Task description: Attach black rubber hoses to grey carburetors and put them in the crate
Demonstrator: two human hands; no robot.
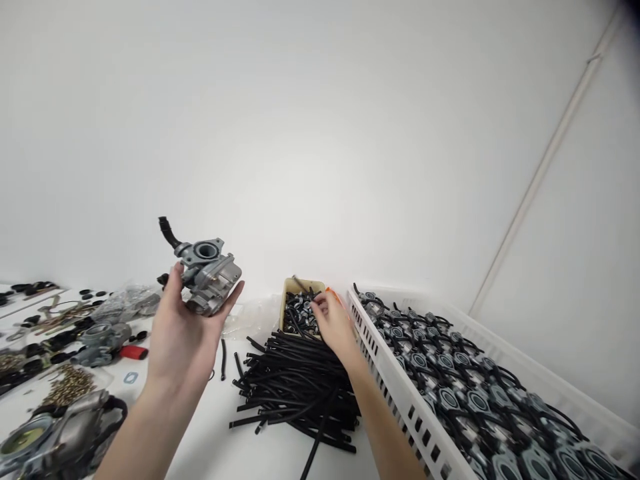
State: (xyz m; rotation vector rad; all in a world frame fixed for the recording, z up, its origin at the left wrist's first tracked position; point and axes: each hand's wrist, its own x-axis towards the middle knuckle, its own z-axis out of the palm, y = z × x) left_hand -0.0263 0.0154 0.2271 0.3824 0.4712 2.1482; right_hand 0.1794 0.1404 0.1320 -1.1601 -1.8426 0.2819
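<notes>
White crate [395,377] of hose-fitted units sitting at right of table [210,433]. Pile of black hoses [295,387] lying mid-table.

Left hand [180,333] holding carburetor [210,273] up above table, fingers cupping under body.
- Round mouth facing up, toward wearer.
- Black lever poking up-left.
- Long axis leaning, top left, bottom right.

Right hand [335,327] dipping into tan box [290,288], fingers curling among small clips. Cannot tell if pinching one.

My view: keeping carburetor steady, mouth up, and pinching a single clip is looking wisest.
</notes>
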